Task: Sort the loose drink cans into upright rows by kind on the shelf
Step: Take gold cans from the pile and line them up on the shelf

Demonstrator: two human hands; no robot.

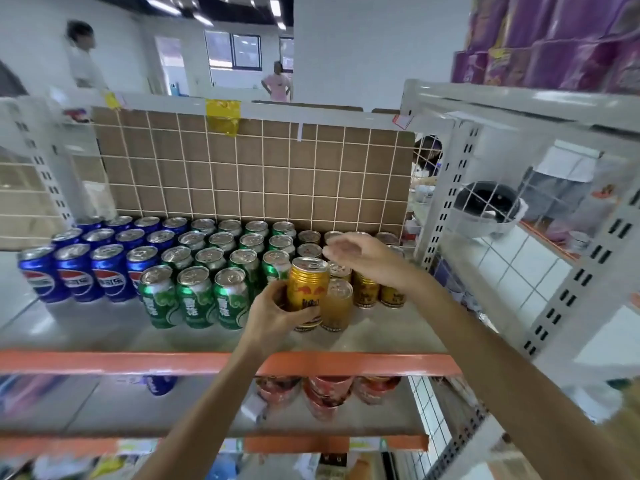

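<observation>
left hand [273,311] grips gold can [306,289]

Shop: stocked metal shelf [207,363] displaying drink cans [194,296] at 9 o'clock; purple packs [554,43] sitting at 1 o'clock.

White walls [363,46], dark-framed windows [246,51], ceiling strip lights [162,5], brown tiled backboard [256,174].

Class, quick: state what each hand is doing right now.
Left hand: grips the gold can, upright on the shelf.
Right hand: open, holding nothing, above the gold rows.
</observation>
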